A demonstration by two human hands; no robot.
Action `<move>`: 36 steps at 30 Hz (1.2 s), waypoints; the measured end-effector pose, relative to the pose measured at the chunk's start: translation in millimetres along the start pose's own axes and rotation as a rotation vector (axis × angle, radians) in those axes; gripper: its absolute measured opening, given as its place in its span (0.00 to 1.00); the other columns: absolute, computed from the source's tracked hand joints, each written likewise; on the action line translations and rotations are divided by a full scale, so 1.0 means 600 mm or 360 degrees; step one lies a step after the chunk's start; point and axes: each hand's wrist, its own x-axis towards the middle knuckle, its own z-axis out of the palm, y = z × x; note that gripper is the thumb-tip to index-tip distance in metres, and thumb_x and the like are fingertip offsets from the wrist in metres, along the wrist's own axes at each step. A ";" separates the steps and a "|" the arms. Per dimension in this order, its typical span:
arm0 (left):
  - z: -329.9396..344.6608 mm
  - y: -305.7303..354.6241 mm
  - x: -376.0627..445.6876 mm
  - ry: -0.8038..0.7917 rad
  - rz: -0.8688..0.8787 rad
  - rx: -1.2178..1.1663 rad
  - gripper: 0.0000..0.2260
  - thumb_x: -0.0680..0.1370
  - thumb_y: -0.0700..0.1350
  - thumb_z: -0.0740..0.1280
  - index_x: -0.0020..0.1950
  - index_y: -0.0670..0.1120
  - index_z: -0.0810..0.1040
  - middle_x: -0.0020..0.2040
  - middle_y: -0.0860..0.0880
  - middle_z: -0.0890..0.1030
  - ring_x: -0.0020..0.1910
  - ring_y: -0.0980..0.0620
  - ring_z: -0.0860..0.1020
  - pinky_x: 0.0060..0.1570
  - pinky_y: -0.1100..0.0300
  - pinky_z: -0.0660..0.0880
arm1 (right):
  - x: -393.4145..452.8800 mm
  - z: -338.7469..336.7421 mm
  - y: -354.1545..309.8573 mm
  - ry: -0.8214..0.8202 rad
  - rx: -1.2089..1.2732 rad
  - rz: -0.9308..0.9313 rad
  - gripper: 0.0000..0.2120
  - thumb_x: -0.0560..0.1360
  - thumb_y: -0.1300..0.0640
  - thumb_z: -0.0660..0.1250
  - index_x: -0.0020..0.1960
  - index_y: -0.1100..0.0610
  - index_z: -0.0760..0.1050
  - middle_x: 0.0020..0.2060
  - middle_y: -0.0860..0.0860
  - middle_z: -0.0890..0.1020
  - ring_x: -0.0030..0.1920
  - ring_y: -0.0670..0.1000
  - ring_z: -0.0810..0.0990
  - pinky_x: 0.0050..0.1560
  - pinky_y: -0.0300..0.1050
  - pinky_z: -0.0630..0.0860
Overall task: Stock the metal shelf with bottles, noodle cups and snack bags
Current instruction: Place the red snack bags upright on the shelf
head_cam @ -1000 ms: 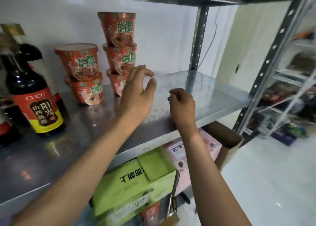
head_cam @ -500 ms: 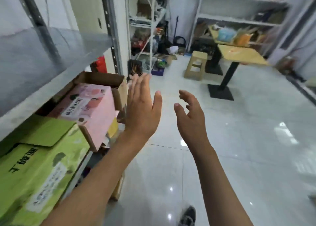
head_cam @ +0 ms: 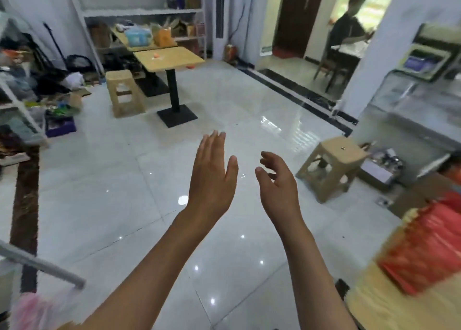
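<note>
Right now we are holding both hands out empty over the floor [head_cam: 149, 180], left hand [head_cam: 212, 177] flat with fingers straight, right hand [head_cam: 279, 187] loosely relaxed. Nearby at right a blurred red pack [head_cam: 424, 250] is lying on a tabletop [head_cam: 374, 307], its heading unreadable. No stocked shelf is showing, so we are judging restocking unfinished.

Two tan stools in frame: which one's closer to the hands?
The tan plastic stool on the right, just beyond the right hand. The other tan stool stands farther back, left of the wooden pedestal table.
</note>
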 end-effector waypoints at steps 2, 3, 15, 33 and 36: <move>0.079 0.059 -0.006 -0.0175 0.0081 -0.0056 0.24 0.84 0.52 0.54 0.79 0.53 0.53 0.80 0.54 0.52 0.79 0.55 0.47 0.74 0.60 0.48 | 0.005 -0.086 0.051 0.0138 -0.0011 0.0110 0.16 0.80 0.56 0.62 0.67 0.47 0.72 0.61 0.41 0.77 0.62 0.40 0.74 0.60 0.36 0.71; 0.118 0.086 -0.011 -0.0267 0.0132 -0.0095 0.24 0.84 0.53 0.54 0.80 0.53 0.52 0.80 0.55 0.51 0.79 0.56 0.46 0.74 0.60 0.48 | 0.004 -0.128 0.078 0.0222 -0.0010 0.0168 0.16 0.80 0.57 0.63 0.67 0.47 0.73 0.60 0.42 0.78 0.61 0.39 0.75 0.58 0.34 0.71; 0.494 0.335 -0.115 -0.1148 0.0439 -0.0420 0.23 0.84 0.50 0.56 0.78 0.51 0.58 0.78 0.54 0.58 0.77 0.59 0.53 0.72 0.65 0.51 | -0.050 -0.541 0.348 0.1271 0.0099 0.0815 0.10 0.79 0.63 0.63 0.57 0.55 0.78 0.48 0.48 0.82 0.47 0.48 0.80 0.43 0.37 0.74; 0.704 0.361 -0.169 -0.1662 0.0118 -0.0248 0.22 0.83 0.49 0.58 0.77 0.47 0.61 0.77 0.50 0.63 0.74 0.51 0.63 0.72 0.56 0.62 | -0.040 -0.638 0.628 0.1366 0.0476 0.1584 0.27 0.78 0.60 0.68 0.75 0.55 0.65 0.60 0.54 0.78 0.55 0.54 0.78 0.56 0.50 0.76; 0.711 0.357 -0.173 -0.1699 0.0114 -0.0197 0.23 0.83 0.49 0.58 0.77 0.47 0.60 0.77 0.49 0.63 0.74 0.51 0.63 0.69 0.60 0.61 | -0.046 -0.646 0.643 0.1443 0.0676 0.1589 0.18 0.78 0.65 0.66 0.67 0.58 0.74 0.56 0.55 0.81 0.49 0.51 0.80 0.48 0.42 0.77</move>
